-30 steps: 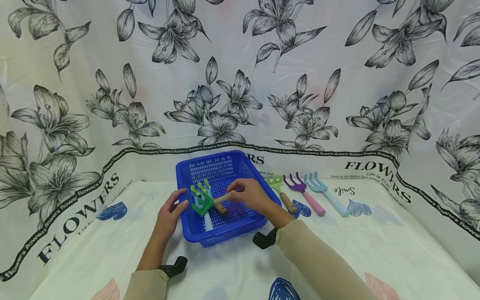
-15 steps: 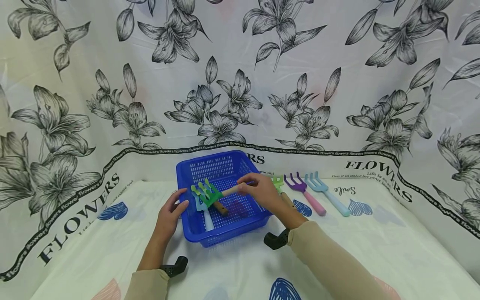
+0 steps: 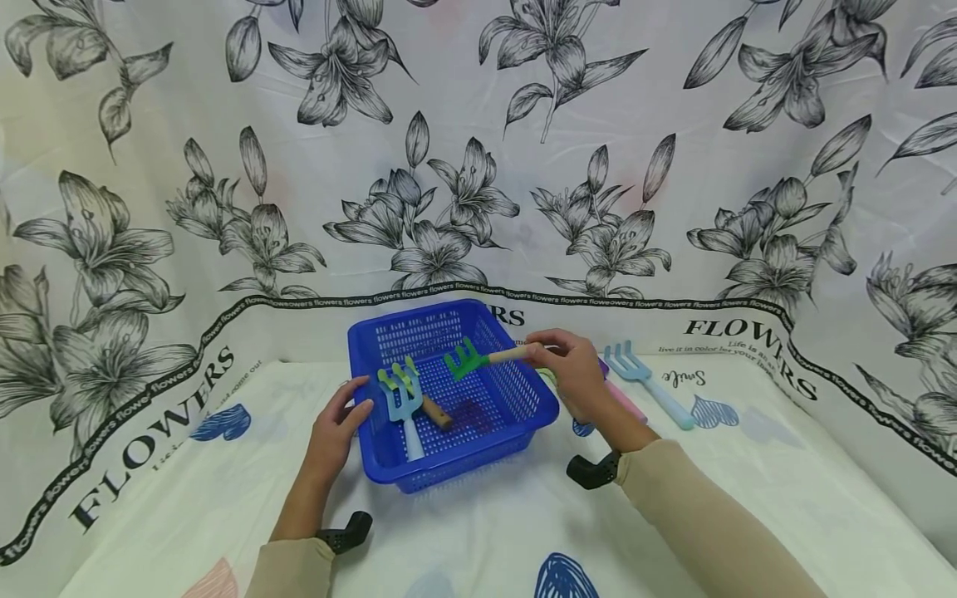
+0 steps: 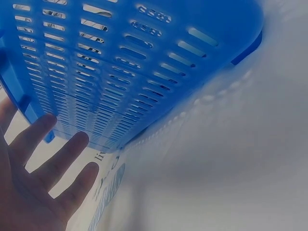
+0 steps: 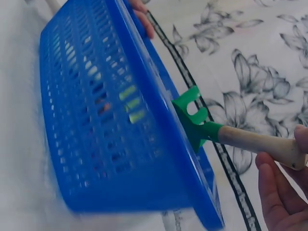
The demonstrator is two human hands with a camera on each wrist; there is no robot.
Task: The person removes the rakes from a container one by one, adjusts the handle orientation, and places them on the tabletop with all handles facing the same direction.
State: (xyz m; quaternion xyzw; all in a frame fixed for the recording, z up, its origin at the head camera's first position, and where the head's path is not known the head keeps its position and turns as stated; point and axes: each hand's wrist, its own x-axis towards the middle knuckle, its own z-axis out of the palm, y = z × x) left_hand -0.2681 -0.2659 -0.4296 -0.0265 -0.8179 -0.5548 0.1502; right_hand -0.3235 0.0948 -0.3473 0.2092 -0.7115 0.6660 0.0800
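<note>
My right hand (image 3: 570, 370) pinches the pale wooden handle of a small green hand rake (image 3: 465, 359), whose tines hang over the right part of a blue plastic basket (image 3: 456, 471). In the right wrist view, the rake's green head (image 5: 192, 118) overlaps the basket's rim. My left hand (image 3: 335, 428) holds the basket's left rim, thumb and index finger over the edge; the other fingers (image 4: 67, 159) spread outside the wall. Inside the basket lie a light blue rake (image 3: 405, 405) and a yellow-green rake with a brown handle (image 3: 437, 413).
To the right of the basket a light blue rake (image 3: 649, 382) lies on the white cloth (image 3: 478, 548). Beside it, a pink-handled rake (image 3: 626, 400) and a light green one (image 3: 549, 375) are partly hidden by my right hand. A flower-printed curtain (image 3: 478, 208) stands behind.
My right hand has moved right and slightly up, carrying the green rake from above the other rakes to the basket's right side. My left hand has stayed on the rim.
</note>
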